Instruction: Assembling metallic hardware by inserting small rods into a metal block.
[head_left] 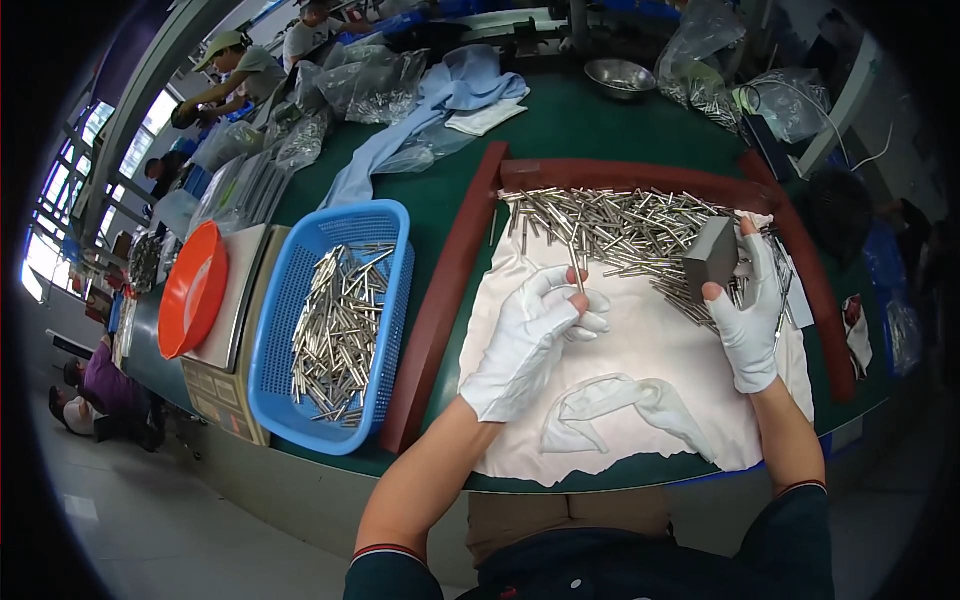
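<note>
The left hand (pixel 535 335), in a white glove with bare fingertips, is closed around a thin metal rod (pixel 576 268), pinching it upright between thumb and forefinger over the middle of a white cloth (pixel 620 350) spread on the green bench (pixel 560 125). The right hand (pixel 750 310), gloved the same way, grips a grey rectangular block (pixel 712 258) between thumb and fingers, held at the right end of a heap of metal rods (pixel 620 225) that lies along the cloth's far edge. A dark red frame (pixel 450 290) runs beside the cloth on its left, far and right sides. A crumpled white rag (pixel 620 405) lies on the cloth near the bench's near edge, between the two forearms. Left of the frame, a blue plastic basket (pixel 385 225) holds more metal rods, and just beyond it toward the bench's left edge an orange bowl (pixel 192 290) rests tilted on a flat scale (pixel 232 300). At the far side of the bench lie a light blue garment (pixel 440 100), clear plastic bags (pixel 370 85) of parts and a small steel bowl (pixel 618 75). Another person (pixel 240 70) in a cap works at the far left corner
</note>
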